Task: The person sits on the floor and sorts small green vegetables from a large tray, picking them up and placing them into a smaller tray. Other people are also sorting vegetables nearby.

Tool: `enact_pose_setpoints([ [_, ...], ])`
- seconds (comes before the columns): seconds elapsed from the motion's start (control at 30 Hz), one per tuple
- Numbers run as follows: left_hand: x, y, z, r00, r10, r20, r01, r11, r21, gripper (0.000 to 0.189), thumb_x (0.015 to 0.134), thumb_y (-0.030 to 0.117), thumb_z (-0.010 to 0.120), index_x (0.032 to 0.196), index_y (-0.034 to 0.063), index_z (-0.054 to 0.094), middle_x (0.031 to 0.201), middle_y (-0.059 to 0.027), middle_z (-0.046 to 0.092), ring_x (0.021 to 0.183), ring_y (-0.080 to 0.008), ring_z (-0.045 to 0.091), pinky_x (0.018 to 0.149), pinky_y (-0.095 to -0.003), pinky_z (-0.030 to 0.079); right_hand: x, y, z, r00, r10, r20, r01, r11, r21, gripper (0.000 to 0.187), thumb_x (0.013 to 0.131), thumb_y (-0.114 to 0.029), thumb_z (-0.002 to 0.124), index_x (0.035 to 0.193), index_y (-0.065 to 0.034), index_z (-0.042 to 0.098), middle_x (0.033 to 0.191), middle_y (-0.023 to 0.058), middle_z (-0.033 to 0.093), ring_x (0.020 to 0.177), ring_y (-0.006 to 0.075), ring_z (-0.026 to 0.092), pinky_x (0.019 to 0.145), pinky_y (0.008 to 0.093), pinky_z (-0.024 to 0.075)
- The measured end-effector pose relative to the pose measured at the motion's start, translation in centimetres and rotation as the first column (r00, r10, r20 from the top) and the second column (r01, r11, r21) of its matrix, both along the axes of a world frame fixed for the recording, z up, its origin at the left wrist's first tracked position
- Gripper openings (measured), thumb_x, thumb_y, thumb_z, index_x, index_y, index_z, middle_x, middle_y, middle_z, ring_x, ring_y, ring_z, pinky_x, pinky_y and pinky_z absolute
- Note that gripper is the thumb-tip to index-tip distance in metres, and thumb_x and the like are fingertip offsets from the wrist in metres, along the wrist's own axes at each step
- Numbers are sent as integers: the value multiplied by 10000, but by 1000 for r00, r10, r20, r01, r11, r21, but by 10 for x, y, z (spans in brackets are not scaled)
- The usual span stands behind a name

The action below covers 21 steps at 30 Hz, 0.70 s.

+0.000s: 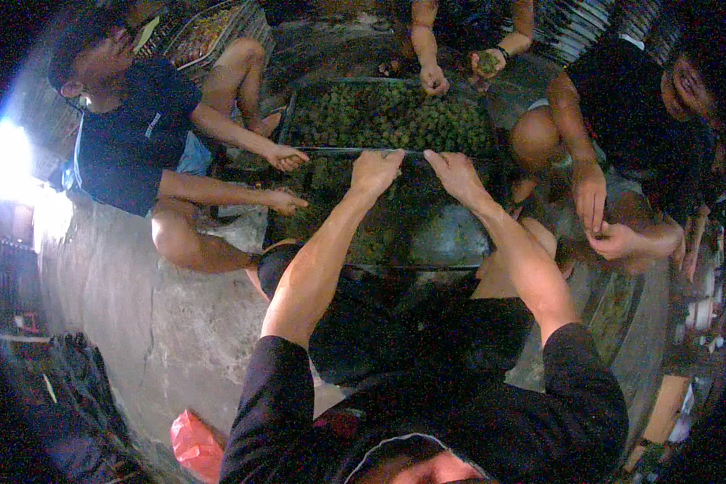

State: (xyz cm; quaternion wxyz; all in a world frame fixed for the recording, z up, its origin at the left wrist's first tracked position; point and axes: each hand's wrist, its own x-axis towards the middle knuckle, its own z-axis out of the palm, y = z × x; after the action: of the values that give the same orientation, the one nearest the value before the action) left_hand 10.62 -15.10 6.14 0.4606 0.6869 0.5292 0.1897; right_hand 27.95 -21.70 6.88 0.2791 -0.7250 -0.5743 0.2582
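A dark rectangular tray point(393, 79) full of small round green pieces, perhaps fruit or buds, lies in front of me. Along its near rim, my left hand point(378, 171) and my right hand point(454, 172) are placed a short way apart, thumbs towards each other. Both hands appear closed over that rim, though the fingertips are hidden. Nearer to me, below my hands, is a second dark tray point(454, 236) with a wet-looking bare bottom and scattered green bits.
A person sits at left, hands point(287, 158) beside the trays. Another person's hands point(434, 80) hover at the far edge, one holding green pieces point(489, 62). A third person crouches at right. A filled tray point(206, 33) stands upper left; a red plastic bag point(196, 444) lies on the concrete floor point(199, 339).
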Motion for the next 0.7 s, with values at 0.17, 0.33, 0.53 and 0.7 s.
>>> enact_pose_setpoints([
  [0.17,1,-15,-27,913,64,402,134,884,-447,355,827,378,506,828,31,579,713,-54,569,609,-140,563,472,-265,430,28,-6,-20,977,165,-133,-172,984,-49,273,826,-290,563,824,-17,552,682,54,570,623,163,530,586,303,429],
  [0.33,8,-34,-27,899,-55,435,210,926,-315,280,856,301,515,850,22,542,702,-55,565,607,-139,561,453,-277,433,27,-11,-11,964,48,-262,-84,988,-128,319,797,-321,580,827,-4,557,716,78,591,658,198,570,618,327,452],
  [0.53,25,-12,-26,969,-143,202,188,956,-224,311,867,331,482,809,29,530,642,-45,537,535,-137,515,430,-286,391,26,2,-4,977,-25,212,32,999,-34,429,769,-419,567,856,0,577,806,168,614,774,319,596,723,413,462],
  [0.7,26,-7,-39,961,-34,275,146,905,-399,317,863,326,467,791,25,539,614,-34,522,497,-126,478,428,-278,366,44,2,-42,987,162,15,-162,986,44,414,772,-387,567,924,-2,552,856,203,604,829,354,580,754,430,450],
])
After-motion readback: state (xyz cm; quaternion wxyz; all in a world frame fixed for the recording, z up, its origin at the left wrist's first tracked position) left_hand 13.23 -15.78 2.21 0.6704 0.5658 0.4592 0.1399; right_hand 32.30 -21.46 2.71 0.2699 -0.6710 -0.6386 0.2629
